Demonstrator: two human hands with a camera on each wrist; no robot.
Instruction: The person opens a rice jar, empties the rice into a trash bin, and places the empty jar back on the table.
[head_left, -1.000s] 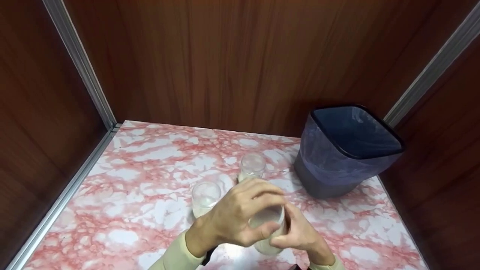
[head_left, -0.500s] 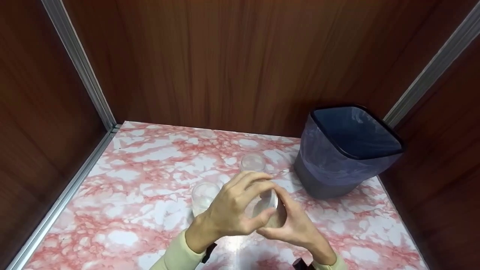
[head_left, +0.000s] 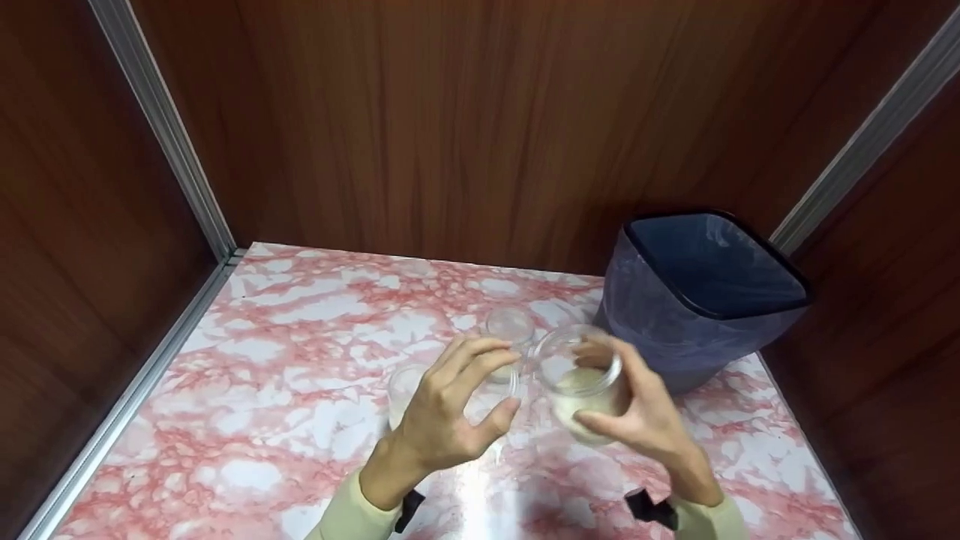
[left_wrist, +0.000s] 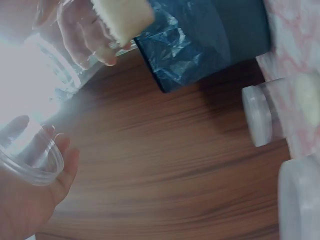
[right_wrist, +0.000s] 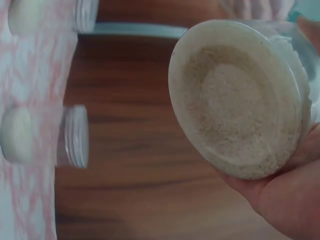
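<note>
Right hand [head_left: 645, 420] holds an open glass jar [head_left: 581, 382] above the tabletop [head_left: 262, 420], its fingers curled round the wall. The jar is tilted toward the dark bin [head_left: 697, 300], probably so that the pale grainy content can come out. Left hand [head_left: 450, 420] is apart from it and pinches the clear lid [left_wrist: 30, 160] between the thumb and bent fingers. Two closed jars [head_left: 508, 330] stand on the tabletop just behind the hands.
</note>
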